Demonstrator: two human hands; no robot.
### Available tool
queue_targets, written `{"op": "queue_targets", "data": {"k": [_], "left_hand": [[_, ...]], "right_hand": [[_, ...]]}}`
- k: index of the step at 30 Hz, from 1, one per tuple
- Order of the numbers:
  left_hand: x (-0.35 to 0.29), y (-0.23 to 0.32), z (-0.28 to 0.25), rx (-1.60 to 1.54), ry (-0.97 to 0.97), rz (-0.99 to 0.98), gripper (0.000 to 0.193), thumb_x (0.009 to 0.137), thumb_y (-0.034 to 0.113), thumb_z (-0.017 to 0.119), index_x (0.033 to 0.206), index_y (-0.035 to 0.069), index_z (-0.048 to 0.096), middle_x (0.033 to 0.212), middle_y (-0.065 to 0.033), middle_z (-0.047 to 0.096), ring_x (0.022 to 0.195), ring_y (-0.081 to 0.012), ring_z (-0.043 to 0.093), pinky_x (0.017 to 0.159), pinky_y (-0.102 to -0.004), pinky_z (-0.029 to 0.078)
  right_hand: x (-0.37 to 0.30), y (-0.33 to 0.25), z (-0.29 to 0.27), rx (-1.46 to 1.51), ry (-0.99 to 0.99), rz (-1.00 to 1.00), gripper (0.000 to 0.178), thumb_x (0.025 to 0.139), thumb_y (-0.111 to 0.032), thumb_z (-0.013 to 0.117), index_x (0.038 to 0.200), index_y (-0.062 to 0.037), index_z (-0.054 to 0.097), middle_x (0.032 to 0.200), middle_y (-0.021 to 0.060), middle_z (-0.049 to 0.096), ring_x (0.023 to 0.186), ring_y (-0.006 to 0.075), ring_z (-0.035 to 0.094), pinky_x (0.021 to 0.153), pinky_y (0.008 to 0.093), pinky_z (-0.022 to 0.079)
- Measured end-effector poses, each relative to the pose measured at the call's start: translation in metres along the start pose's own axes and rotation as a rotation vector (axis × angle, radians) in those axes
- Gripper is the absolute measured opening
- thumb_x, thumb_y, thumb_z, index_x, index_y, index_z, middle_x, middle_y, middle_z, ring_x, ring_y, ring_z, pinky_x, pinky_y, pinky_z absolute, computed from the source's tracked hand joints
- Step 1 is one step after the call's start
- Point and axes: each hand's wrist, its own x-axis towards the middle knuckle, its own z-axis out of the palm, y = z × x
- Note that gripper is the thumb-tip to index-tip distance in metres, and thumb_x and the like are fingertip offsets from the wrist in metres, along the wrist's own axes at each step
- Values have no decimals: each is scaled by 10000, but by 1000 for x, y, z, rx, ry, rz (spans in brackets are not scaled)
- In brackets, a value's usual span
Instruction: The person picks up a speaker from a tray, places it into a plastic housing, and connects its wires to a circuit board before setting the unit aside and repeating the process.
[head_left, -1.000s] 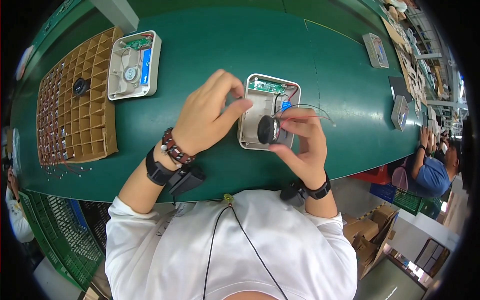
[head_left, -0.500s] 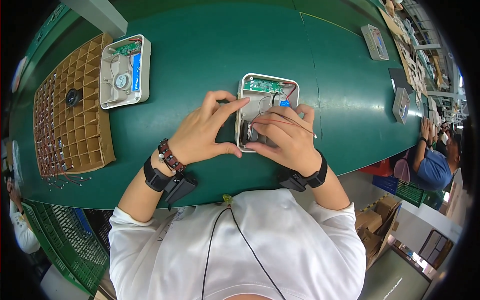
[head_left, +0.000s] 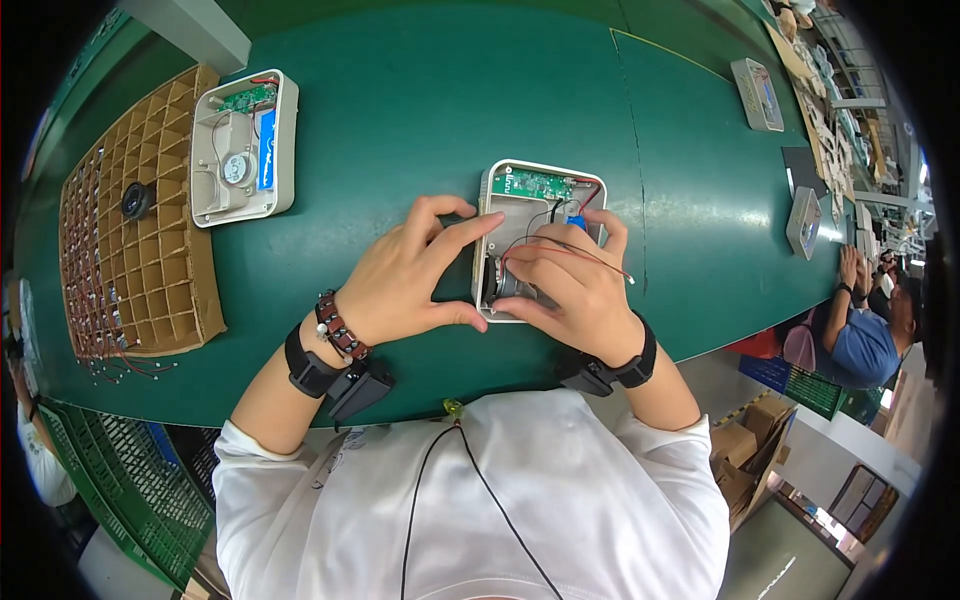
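Inside one white case (head_left: 515, 226), the right grip (head_left: 588, 298) holds one speaker (head_left: 493, 280).

Speaker (head_left: 508, 284) moved from above open housing (head_left: 545, 166) into its near left corner.

Bright, fairly even light | we see soft glare on the counter (head_left: 420, 120), toward the right | left hand (head_left: 395, 272) and right hand (head_left: 580, 290) fairly crisp | near counter edge bowed | picture corners black
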Motion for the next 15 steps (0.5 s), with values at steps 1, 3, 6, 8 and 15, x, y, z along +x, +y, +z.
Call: {"op": "queue_targets", "data": {"k": [1, 3, 6, 8, 15], "left_hand": [[0, 0, 0, -6, 7, 6, 912, 568, 410, 836, 1353, 170, 440, 1209, -88, 411, 829, -248, 553, 728, -364, 503], [0, 0, 1, -12, 13, 12, 909, 567, 402, 837, 1351, 168, 441, 1208, -88, 414, 829, -249, 554, 729, -364, 502], [-1, 0, 2, -26, 20, 30, 895, 567, 384, 839, 1341, 163, 448, 1208, -89, 422, 827, -251, 554, 732, -365, 499], [0, 0, 2, -31, 20, 32, 890, 567, 385, 839, 1337, 162, 451, 1209, -89, 423, 826, -251, 554, 730, -366, 499], [1, -1, 2, -34, 26, 39, 872, 568, 392, 835, 1321, 159, 463, 1213, -88, 429, 816, -247, 554, 718, -366, 500]], "right_hand": [[0, 0, 0, 1, -9, 3, 356, 642, -387, 780, 847, -125, 652, 921, -38, 669, 917, 160, 591, 934, 451, 296], [1, 0, 0, 2, -19, 6, 356, 645, -386, 778, 851, -124, 652, 928, -37, 667, 915, 162, 591, 935, 454, 297], [0, -2, 0, -34, -37, 8, 362, 646, -382, 776, 866, -124, 650, 941, -38, 663, 915, 165, 589, 937, 460, 297], [-1, -2, 1, -27, -28, 16, 363, 645, -380, 776, 870, -125, 649, 938, -41, 662, 915, 165, 588, 938, 462, 297], [1, 0, 1, -16, -18, 22, 352, 656, -368, 766, 887, -130, 648, 918, -41, 654, 921, 160, 588, 954, 481, 290]]}}
